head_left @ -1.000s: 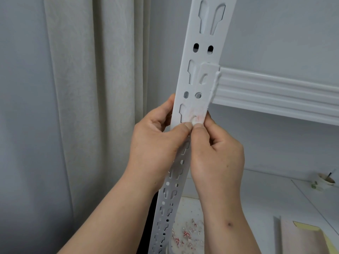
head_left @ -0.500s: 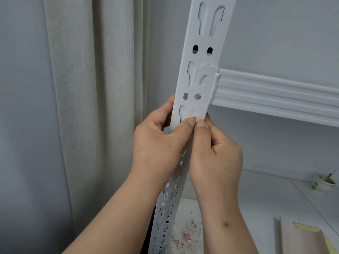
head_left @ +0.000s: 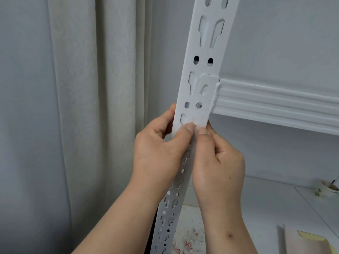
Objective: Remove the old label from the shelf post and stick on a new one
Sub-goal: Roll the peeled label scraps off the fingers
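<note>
Both thumbs press side by side on the shelf post [head_left: 201,99], left hand [head_left: 157,153] wrapped round it, right hand [head_left: 218,162] curled, seemingly scraping label residue [head_left: 195,120] just above thumbs.

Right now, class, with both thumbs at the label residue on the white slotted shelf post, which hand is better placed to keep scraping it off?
Probably the right hand: its thumb tip sits on the faint residue, while the left hand wraps the white slotted shelf post, steadying it.
</note>
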`<state>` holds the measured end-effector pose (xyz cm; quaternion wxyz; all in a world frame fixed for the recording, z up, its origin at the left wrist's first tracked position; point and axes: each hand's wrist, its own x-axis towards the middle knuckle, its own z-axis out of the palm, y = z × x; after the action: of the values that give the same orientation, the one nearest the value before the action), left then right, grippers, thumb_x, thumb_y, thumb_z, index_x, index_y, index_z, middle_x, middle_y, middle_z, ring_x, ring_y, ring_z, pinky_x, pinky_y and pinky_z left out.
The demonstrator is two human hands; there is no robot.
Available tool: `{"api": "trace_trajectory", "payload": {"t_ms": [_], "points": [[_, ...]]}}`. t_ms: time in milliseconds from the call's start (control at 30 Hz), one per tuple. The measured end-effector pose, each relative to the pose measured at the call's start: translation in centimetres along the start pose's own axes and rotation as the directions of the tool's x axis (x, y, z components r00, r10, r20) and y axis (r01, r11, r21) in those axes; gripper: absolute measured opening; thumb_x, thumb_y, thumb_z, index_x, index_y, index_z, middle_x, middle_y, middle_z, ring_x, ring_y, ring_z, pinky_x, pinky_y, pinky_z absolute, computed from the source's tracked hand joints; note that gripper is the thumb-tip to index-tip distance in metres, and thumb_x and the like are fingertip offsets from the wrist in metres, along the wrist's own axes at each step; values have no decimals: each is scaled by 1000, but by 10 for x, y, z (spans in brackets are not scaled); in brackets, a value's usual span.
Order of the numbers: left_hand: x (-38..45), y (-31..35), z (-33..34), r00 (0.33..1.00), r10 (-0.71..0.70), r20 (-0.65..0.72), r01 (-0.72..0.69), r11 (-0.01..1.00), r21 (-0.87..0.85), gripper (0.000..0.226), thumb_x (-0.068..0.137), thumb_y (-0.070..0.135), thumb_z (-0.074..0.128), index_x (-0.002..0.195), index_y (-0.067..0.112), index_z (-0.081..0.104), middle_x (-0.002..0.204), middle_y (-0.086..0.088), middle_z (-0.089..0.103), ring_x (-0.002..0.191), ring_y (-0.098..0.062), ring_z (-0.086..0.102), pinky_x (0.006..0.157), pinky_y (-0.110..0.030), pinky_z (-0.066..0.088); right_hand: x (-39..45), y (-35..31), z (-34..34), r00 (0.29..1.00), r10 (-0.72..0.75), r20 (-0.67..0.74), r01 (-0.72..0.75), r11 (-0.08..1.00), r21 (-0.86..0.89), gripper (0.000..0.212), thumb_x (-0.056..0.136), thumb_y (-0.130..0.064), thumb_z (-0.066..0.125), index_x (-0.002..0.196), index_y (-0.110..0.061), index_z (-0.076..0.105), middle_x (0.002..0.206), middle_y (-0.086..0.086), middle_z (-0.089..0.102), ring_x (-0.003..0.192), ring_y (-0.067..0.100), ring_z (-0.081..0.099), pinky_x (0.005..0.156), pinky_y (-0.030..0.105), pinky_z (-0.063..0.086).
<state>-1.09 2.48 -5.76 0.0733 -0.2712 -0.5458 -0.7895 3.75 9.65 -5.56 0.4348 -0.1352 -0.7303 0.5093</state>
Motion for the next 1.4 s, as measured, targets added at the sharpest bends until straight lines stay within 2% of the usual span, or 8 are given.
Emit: {"api": "trace_trajectory", "payload": {"t_ms": [167, 367, 600, 800, 867, 967, 1100, 1400], "points": [[0, -1, 0, 1000, -11, -3, 11, 1000, -14, 40, 92, 9, 67, 128, 26, 67, 117, 10, 75, 111, -8, 70, 101, -37, 52, 1, -3, -1, 1000, 10, 18, -9, 999, -37, 27, 89, -42, 49, 99, -32, 72, 50, -19, 53, 51, 5, 50, 51, 18, 33], [0, 0, -4, 999, -20, 26, 20, 1000, 5, 42, 91, 12, 67, 130, 26, 66, 122, 11, 73, 112, -8, 69, 101, -35, 52, -2, -5, -5, 997, 3, 73, -2, 1000, -3, 29, 91, -34, 50, 109, -47, 68, 69, -17, 69, 55, 2, 54, 54, 13, 39], [0, 2, 0, 1000, -20, -9, 20, 999, -28, 40, 91, 7, 67, 126, 25, 68, 110, 13, 77, 103, -4, 72, 87, -22, 57, 3, -6, -4, 1000, 8, 15, -8, 999, 32, 26, 90, -40, 53, 76, -30, 72, 61, -16, 66, 51, 3, 53, 49, 17, 40], [0, 3, 0, 999, -40, -15, 39, 999, -22, 41, 92, 2, 63, 125, 27, 70, 108, 8, 78, 102, -9, 71, 91, -31, 56, 0, -6, -6, 998, -31, 55, 32, 999, -15, 25, 91, -31, 51, 96, -45, 70, 47, -9, 54, 41, 9, 41, 44, 18, 33], [0, 3, 1, 998, -47, -37, 45, 998, -48, 40, 92, 2, 63, 120, 28, 73, 104, 4, 79, 93, -14, 69, 85, -31, 56, 0, -8, -5, 998, -36, 46, 36, 999, 1, 25, 87, -35, 50, 87, -47, 72, 43, -9, 49, 39, 9, 39, 43, 18, 31], [0, 6, 7, 995, -46, -90, 40, 997, -64, 32, 90, 9, 69, 113, 29, 76, 95, -1, 80, 83, -12, 69, 73, -22, 55, 2, -12, -5, 1000, -23, 6, 23, 1000, 1, 46, 90, -40, 53, 44, -37, 57, 38, -8, 44, 41, 11, 39, 42, 19, 27], [0, 9, 14, 987, -41, -154, 30, 997, -76, 25, 87, 11, 73, 109, 23, 77, 86, 11, 80, 81, -1, 75, 65, -11, 53, 6, -15, -6, 1000, 9, 1, -9, 999, -44, 51, 88, -45, 50, 41, -27, 50, 37, -4, 39, 43, 15, 33, 47, 28, 27], [0, 11, 10, 989, -72, -132, 61, 995, -85, 30, 88, 6, 69, 108, 27, 77, 88, 7, 80, 78, -12, 68, 69, -21, 57, 5, -11, -8, 1000, -11, 14, 12, 996, -89, 44, 85, -37, 48, 43, -25, 44, 38, -5, 39, 44, 15, 31, 49, 26, 25]]}}
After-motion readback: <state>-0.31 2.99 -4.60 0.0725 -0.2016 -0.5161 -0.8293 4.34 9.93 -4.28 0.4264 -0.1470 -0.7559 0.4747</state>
